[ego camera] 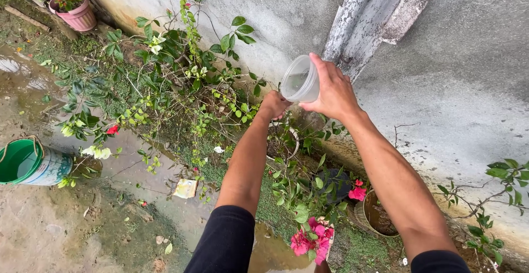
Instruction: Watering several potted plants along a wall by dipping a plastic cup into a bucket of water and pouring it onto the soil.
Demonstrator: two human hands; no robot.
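Left hand [274, 106] fingers hidden among leaves. Green bucket [27, 161] cut by left edge. Tub [300, 79] contents unclear.

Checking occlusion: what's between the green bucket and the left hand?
Head view: leafy branches with white flowers lie between the bucket and left hand.

Right hand [333, 90] grips tilted clear tub [300, 79]; left hand [273, 105] low in shrub [187, 69], perhaps grasping stem
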